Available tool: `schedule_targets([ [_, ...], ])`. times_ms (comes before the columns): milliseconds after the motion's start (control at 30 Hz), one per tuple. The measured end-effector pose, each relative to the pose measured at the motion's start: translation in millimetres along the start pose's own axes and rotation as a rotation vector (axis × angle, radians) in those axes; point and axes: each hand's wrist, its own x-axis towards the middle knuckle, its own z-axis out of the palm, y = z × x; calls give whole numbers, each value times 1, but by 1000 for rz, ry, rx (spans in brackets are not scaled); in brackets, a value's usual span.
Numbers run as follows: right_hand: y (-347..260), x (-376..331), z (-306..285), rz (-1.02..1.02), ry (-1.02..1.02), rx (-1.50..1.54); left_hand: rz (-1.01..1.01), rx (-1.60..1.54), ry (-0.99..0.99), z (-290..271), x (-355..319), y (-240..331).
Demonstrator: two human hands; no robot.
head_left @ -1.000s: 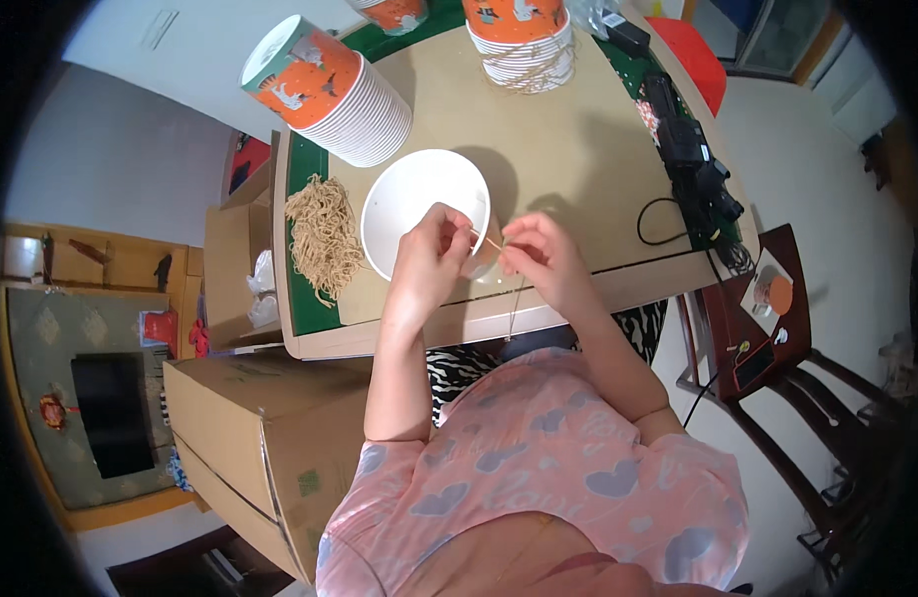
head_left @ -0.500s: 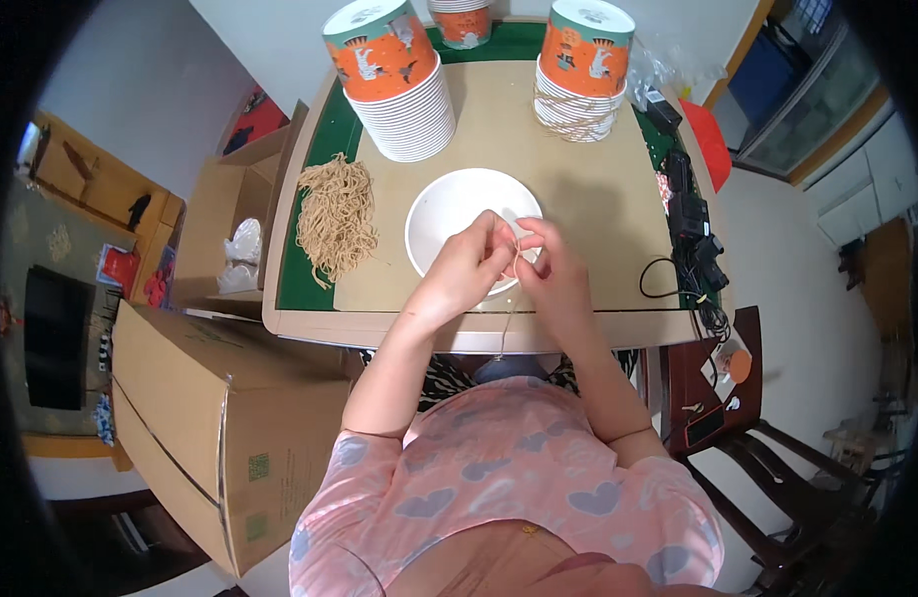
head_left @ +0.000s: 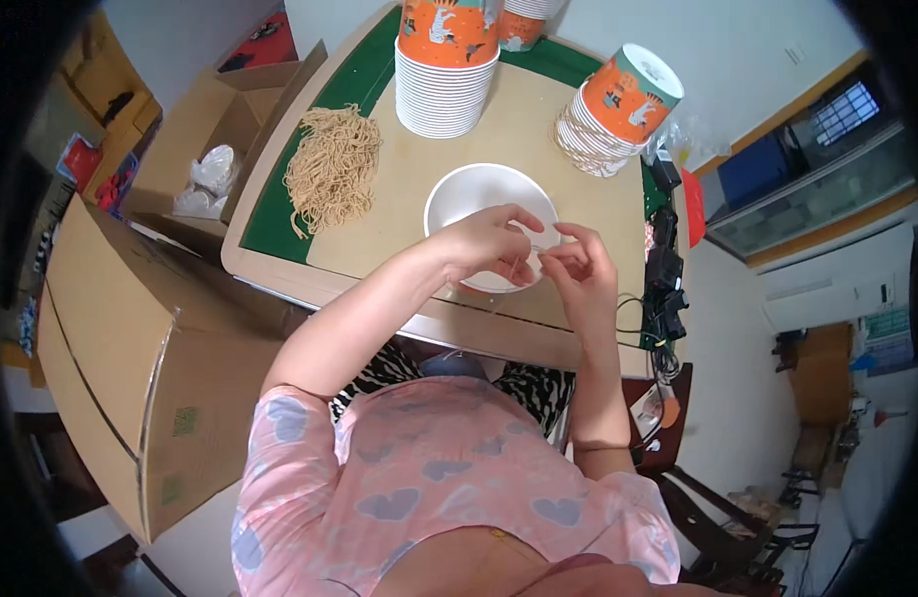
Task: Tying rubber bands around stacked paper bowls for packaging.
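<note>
Over the near edge of a white paper bowl (head_left: 471, 184), both hands are at work on a thin tan string. My left hand (head_left: 491, 244) reaches across the bowl, its index finger stretched out and the other fingers curled round part of the string. Close on its right, my right hand (head_left: 584, 267) pinches the string between thumb and fingertip. The string itself is too fine to follow fully. The bowl's open side faces up. A loose heap of tan strings (head_left: 332, 169) lies on the table to the left.
Behind the bowl stands a tall stack of orange-and-white paper bowls (head_left: 447, 90). Another stack (head_left: 603, 124), wound with tan string, tilts at the right, with black adapters and cables (head_left: 664, 269) along that edge. Cardboard boxes (head_left: 220, 388) stand left of the table (head_left: 379, 249).
My view has turned, so the table sits tilted in it. My hands have drawn slightly apart; the left has swung over to the right with its index finger extended.
</note>
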Motion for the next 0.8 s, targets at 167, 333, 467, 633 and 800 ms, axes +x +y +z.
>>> schedule_targets([
  [167,9,-2,2,-70,23,167,48,532,41,-1,7,-10],
  [333,2,-2,4,-96,87,216,411,595,53,-4,27,-46],
  [467,-2,4,-21,-194,484,151,354,596,114,0,24,-45],
  [633,-46,1,-28,-399,-50,-450,394,610,115,-3,23,-43],
  [800,-33,15,-30,-538,-222,-695,398,617,105,-3,27,-43],
])
